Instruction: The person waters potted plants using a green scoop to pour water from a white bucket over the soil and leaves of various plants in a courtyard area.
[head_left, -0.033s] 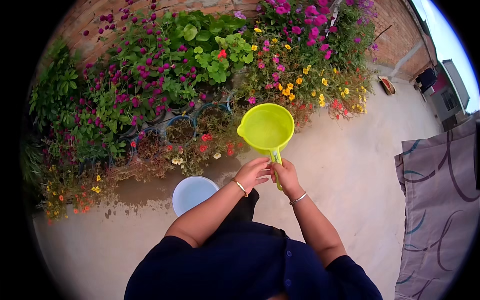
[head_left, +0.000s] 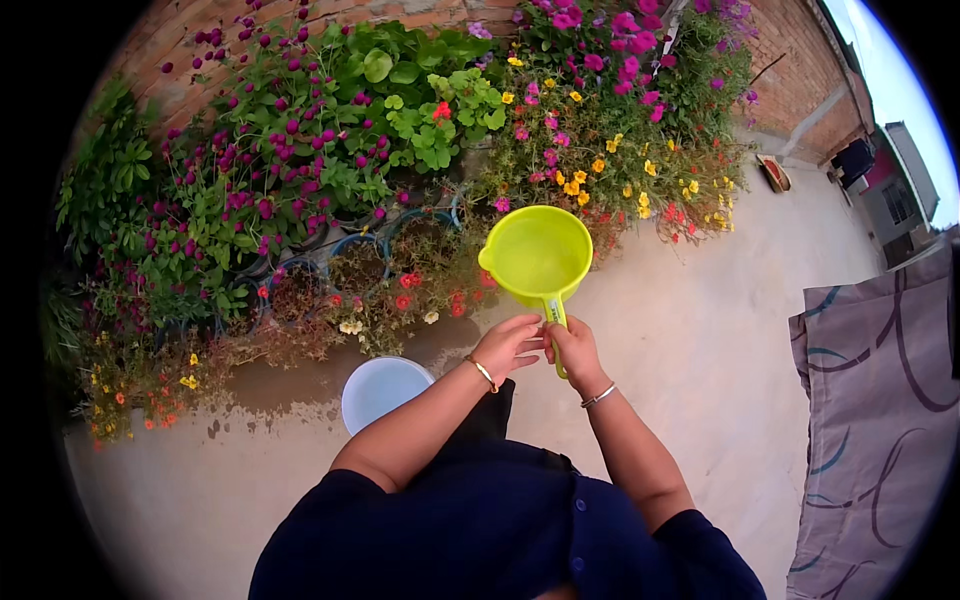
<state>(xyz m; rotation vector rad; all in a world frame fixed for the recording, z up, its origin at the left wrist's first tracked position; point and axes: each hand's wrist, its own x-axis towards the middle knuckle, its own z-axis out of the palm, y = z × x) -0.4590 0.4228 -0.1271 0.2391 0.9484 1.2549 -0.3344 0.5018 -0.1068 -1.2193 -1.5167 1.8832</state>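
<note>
My right hand (head_left: 573, 348) is wrapped round the handle of a yellow-green water dipper (head_left: 537, 250). Its round bowl faces up and has a pouring lip on the left side. Whether there is water in the bowl I cannot tell for sure. Beside the handle, my left hand (head_left: 508, 346) has its fingers stretched out and slightly apart, their tips close to the handle and my right hand; contact is unclear. A white basin (head_left: 350, 395), pale blue inside, stands on the ground to the left, partly behind my left forearm.
Ahead and to the left, a row of potted flowering plants (head_left: 290, 150) lines a brick wall (head_left: 420, 12). The concrete ground (head_left: 720, 330) has a dark wet patch (head_left: 290, 385) near the pots. A grey patterned cloth (head_left: 870, 420) hangs at the right.
</note>
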